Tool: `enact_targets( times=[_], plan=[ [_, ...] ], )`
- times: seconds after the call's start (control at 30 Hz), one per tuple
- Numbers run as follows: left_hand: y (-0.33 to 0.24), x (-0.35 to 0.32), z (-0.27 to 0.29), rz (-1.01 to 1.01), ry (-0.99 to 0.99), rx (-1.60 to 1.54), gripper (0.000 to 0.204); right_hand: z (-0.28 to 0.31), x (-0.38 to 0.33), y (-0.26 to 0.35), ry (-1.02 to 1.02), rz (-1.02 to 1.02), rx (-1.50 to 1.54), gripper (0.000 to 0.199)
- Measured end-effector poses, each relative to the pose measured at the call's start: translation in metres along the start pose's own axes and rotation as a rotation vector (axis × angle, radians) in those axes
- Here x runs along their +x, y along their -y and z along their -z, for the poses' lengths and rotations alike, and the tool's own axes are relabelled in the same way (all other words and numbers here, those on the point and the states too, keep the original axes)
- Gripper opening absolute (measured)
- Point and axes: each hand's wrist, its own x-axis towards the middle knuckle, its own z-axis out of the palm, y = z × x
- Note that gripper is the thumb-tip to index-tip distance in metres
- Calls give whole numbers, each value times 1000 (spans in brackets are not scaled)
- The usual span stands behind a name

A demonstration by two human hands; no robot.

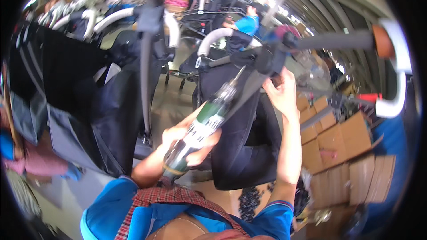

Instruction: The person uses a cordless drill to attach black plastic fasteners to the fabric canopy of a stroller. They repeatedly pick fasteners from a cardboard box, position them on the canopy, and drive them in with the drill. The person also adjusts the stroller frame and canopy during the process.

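Note:
My left hand [184,144] is wrapped round the body of a green and black electric screwdriver [205,122] with a pale label. Its bit points up and away, and the tip is close to a black plastic joint [267,60] on a dark metal frame tube [249,91]. I cannot tell whether the tip touches. At the joint's right side, my right hand [282,91] has its fingers bent and pressed against it; what they pinch, if anything, is hidden. Black fabric [233,138] hangs from the frame below the joint.
Another black fabric frame [120,89] with a white curved handle [113,18] stands at left. A grey bar [338,41] juts right to a white handle [396,84]. Cardboard boxes [338,138] are stacked at right. A person in a blue shirt [247,25] works further off.

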Motion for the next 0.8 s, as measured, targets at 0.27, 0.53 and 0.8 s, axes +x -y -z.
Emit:
enact_targets(
  times=[0.27,0.53,0.8],
  plan=[
    [59,-26,-30,738,-243,373,134,54,-162,10,-50,-271,-192,30],
    [193,-46,38,1049,-409,353,109,104,-480,17,1,-1002,-437,7],
    [293,-65,66,1162,-469,481,102,28,-695,38,-138,-1196,-671,6]
  ],
)
